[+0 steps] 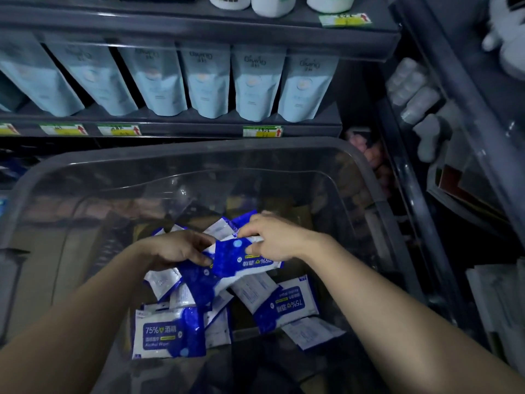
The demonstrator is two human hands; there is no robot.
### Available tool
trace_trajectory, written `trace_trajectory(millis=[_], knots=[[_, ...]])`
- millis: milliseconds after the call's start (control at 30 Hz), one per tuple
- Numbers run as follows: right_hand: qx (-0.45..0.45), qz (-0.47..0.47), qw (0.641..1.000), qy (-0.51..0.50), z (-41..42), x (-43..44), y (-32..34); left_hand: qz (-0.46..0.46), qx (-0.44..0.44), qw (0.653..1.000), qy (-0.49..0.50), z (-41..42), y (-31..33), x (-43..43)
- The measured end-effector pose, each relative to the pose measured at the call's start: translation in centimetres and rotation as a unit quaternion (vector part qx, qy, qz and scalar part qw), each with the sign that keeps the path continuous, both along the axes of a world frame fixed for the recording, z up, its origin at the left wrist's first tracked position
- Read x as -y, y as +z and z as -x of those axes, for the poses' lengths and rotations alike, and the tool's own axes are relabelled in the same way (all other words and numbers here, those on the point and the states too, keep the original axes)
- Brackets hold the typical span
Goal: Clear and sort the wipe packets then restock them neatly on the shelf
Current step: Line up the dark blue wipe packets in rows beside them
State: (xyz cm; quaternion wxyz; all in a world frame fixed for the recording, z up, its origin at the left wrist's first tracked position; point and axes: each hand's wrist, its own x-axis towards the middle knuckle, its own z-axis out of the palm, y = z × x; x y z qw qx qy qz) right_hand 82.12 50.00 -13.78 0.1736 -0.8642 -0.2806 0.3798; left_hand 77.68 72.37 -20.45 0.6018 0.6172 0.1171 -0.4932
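Several blue-and-white alcohol wipe packets lie jumbled in a clear plastic bin [366, 177] in front of me. My right hand [272, 237] pinches the top edge of one wipe packet [241, 260], lifted slightly above the pile. My left hand [181, 248] grips the left side of the same packet or of the one just beneath it; I cannot tell which. A large packet [167, 331] lies face up at the bin's near left, and another packet [287, 302] at the right.
A dark shelf [181, 129] with yellow price tags stands behind the bin, holding a row of pale blue pouches [207, 81]. White bottles [272, 4] stand on the shelf above. Another rack with grey items [420, 103] is on the right.
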Motion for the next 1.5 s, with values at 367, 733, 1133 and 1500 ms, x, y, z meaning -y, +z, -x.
trace_trajectory(millis=[367, 733, 1133, 1500], knots=[[0.035, -0.102, 0.922, -0.371, 0.0, 2.6, -3.4, 0.155, 0.026, 0.953, 0.26, 0.3, -0.9, 6.8], [0.171, 0.115, 0.978, 0.025, 0.3, 3.1, -0.1, 0.005, 0.158, 0.987, -0.004, -1.5, -0.1, 9.3], [0.013, 0.298, 0.954, -0.005, 1.2, 5.3, 0.0, -0.398, 0.448, 0.617, -0.51, 0.4, -3.2, 9.7], [0.038, 0.293, 0.949, -0.113, 0.9, 5.0, -0.8, -0.343, 0.598, 0.646, -0.327, 0.0, -4.3, 6.0]])
